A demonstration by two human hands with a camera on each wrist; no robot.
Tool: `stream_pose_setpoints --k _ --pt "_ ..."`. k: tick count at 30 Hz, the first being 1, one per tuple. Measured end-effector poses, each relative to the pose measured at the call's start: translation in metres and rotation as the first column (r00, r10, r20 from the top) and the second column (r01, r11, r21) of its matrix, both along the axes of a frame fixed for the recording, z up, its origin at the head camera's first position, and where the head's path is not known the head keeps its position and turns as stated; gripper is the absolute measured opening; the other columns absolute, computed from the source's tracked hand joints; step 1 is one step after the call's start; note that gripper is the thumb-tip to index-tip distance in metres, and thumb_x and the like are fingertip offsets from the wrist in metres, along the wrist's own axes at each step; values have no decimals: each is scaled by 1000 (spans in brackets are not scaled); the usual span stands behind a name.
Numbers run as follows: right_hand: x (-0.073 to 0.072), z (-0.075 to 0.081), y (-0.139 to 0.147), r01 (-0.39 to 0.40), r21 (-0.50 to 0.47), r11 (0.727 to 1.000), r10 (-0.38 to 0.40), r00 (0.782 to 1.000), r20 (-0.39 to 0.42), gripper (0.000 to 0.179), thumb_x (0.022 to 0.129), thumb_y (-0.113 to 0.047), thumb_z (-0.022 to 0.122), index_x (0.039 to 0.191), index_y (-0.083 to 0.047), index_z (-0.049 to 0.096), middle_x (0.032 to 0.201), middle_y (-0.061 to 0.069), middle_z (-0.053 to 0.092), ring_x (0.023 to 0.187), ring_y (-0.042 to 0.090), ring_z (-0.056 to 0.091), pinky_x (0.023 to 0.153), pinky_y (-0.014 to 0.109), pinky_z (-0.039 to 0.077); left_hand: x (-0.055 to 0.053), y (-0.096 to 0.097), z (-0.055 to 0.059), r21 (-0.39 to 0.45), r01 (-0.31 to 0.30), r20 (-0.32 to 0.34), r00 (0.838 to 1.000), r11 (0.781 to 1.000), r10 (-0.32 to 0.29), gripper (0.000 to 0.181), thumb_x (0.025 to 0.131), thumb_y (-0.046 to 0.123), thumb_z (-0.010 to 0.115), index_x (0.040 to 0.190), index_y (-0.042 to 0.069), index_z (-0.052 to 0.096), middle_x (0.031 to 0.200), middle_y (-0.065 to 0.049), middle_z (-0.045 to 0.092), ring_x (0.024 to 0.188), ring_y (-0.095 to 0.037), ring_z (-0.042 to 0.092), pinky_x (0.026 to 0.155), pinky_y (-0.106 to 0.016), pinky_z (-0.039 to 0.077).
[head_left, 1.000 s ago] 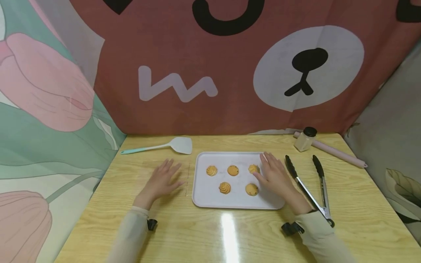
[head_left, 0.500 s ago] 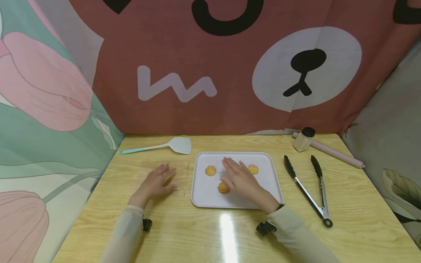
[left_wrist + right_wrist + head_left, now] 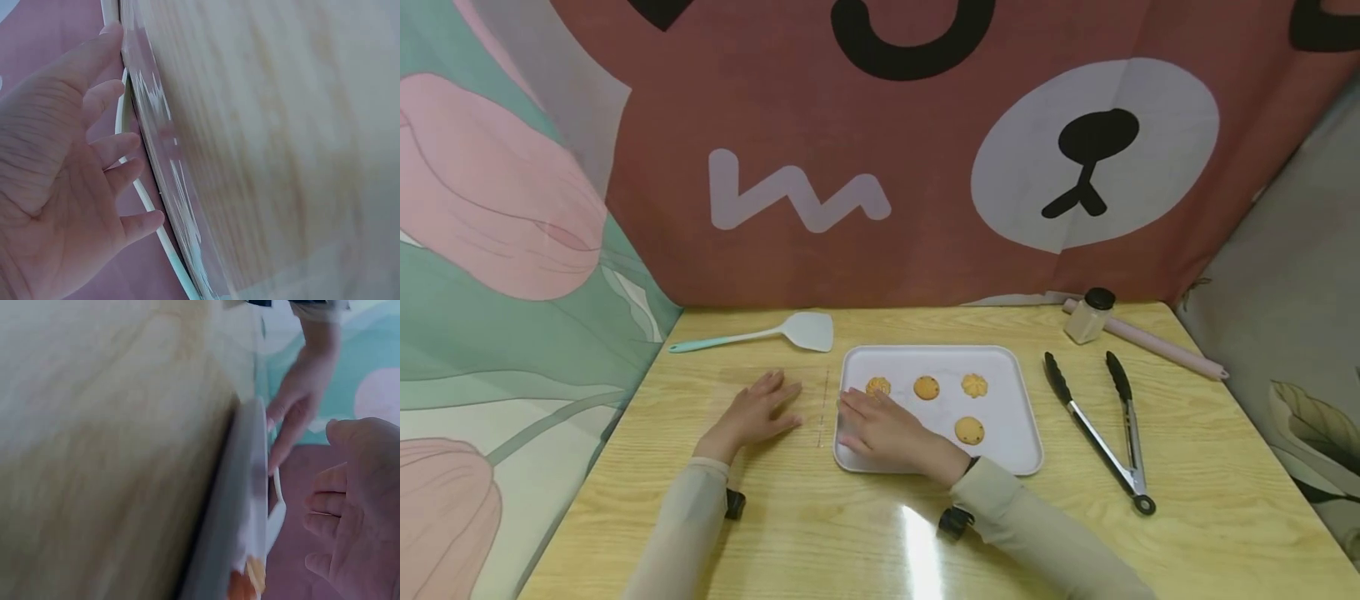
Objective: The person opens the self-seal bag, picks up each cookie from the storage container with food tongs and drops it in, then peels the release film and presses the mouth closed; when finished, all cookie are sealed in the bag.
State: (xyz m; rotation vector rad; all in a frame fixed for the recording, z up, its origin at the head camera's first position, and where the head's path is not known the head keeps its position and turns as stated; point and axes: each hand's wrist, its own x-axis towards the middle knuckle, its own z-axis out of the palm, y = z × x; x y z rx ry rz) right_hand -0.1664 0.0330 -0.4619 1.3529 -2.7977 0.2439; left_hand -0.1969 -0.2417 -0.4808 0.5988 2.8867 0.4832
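Note:
My left hand (image 3: 760, 412) is spread with its palm down over a clear flat sheet (image 3: 824, 417) on the wooden table, left of a white tray (image 3: 1030, 433). In the left wrist view the same hand (image 3: 69, 156) shows relaxed fingers and holds nothing. My right hand (image 3: 883, 425) hovers over the tray's left end, its fingers loosely extended and holding nothing. It hides part of a swirled cookie (image 3: 877, 386). Also on the tray are a round cookie (image 3: 927, 387), a flower-shaped cookie (image 3: 974, 384) and a dotted cookie (image 3: 969, 430).
A turquoise-handled white spatula (image 3: 805, 331) lies behind my left hand. To the tray's right are black-tipped metal tongs (image 3: 1101, 446), spread apart. A black-lidded jar (image 3: 1088, 317) stands by a pink rod (image 3: 1165, 348) at the back. A printed cloth (image 3: 820, 267) hangs behind the table.
My right hand has swept left across the tray from its right end, uncovering the right-hand cookies and covering a lower swirled one. My left hand has shifted slightly left.

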Motion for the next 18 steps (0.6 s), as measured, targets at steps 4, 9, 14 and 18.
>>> stream_pose_setpoints --k 4,9,14,18 --pt "3 -4 -17 -29 68 997 26 999 46 60 101 -44 37 145 -2 36 151 11 32 140 23 26 113 48 23 0 -1 -2 -20 -6 25 1000 1000 6 64 89 42 63 142 12 44 149 -27 27 137 -45 21 100 -73 21" --pt "3 -9 -32 -30 122 992 20 997 75 60 101 -46 36 146 -6 35 153 9 29 142 21 22 115 46 18 -1 -1 -3 -20 -13 65 998 1000 15 64 89 42 64 142 13 45 149 -26 26 137 -44 23 99 -73 22" --pt "-3 -6 -41 -14 165 986 6 999 49 63 100 -51 32 146 -7 35 153 9 28 142 23 20 115 47 18 -2 1 -1 -15 -16 79 997 1000 17 64 89 43 63 142 13 44 150 -26 24 137 -45 23 98 -73 23" --pt "-6 -4 -45 -3 190 982 -12 997 81 66 99 -54 30 146 -7 35 153 9 27 143 23 18 115 47 17 -2 0 -1 -21 -20 75 997 1000 21 64 89 43 63 142 13 44 150 -26 24 136 -45 23 98 -73 24"
